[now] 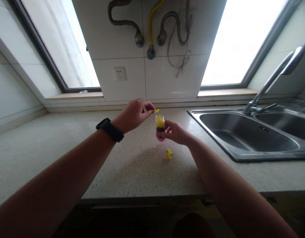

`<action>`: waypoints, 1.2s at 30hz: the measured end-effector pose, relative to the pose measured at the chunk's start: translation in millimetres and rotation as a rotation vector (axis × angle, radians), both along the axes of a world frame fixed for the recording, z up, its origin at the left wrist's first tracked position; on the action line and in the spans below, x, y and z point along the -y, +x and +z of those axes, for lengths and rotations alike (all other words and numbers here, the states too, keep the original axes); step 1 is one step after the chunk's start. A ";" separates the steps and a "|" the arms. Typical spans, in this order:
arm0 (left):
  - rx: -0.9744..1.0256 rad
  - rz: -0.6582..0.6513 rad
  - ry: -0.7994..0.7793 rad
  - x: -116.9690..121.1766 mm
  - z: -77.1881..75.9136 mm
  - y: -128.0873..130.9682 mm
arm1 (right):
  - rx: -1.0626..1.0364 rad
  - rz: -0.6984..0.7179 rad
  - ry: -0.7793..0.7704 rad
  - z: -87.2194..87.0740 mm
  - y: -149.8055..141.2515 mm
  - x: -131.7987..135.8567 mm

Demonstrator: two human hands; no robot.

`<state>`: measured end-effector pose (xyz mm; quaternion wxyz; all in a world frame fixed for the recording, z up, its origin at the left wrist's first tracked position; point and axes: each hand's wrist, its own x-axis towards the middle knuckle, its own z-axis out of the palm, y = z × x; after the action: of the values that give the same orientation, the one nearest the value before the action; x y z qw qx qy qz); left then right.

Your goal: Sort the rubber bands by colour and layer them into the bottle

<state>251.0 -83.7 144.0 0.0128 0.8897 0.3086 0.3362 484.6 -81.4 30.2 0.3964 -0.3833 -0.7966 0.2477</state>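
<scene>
My right hand (177,132) is wrapped around the side of a small clear jar (160,135), keeping it upright at the counter. The jar has layers of pink, black and yellow, with yellow bands (160,121) up to its open mouth. Just above and left of that mouth, my left hand (137,114) pinches a few small yellow rubber bands (156,111) between thumb and fingertips. A loose pile of yellow rubber bands (169,154) lies on the counter in front of the jar, below my right hand.
The speckled pale counter (132,175) runs along a tiled wall. To the right is a steel double sink (239,132) with a chrome faucet (268,82). A socket (120,73), hoses and a yellow pipe (150,29) are on the wall between two windows.
</scene>
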 end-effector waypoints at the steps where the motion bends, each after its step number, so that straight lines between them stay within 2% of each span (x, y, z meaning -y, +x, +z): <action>1: -0.023 -0.016 0.012 -2.7 3.4 4.0 | -0.002 0.003 0.001 0.8 -0.6 0.8; 7: -0.281 -0.061 0.094 -12.4 8.7 19.2 | -0.005 0.061 -0.005 4.7 -1.9 5.4; 10: -0.368 -0.088 0.075 -13.9 12.2 20.8 | -0.002 0.078 -0.011 5.2 -1.5 5.3; 15: -0.440 -0.208 0.037 -10.2 21.8 22.4 | -0.050 0.091 -0.028 5.8 0.0 3.6; 19: -0.408 -0.203 0.071 -3.9 24.4 23.9 | -0.098 0.084 -0.052 7.2 0.6 3.9; 29: -0.318 -0.165 0.018 7.8 23.0 26.4 | -0.116 0.117 -0.072 10.0 2.7 6.0; 36: -0.310 -0.223 -0.055 3.0 23.4 21.1 | -0.108 0.168 -0.080 10.3 3.0 7.6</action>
<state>272.1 -86.7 167.4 0.0263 0.9588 0.2156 0.1831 487.7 -89.0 40.5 0.4010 -0.3169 -0.7929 0.3318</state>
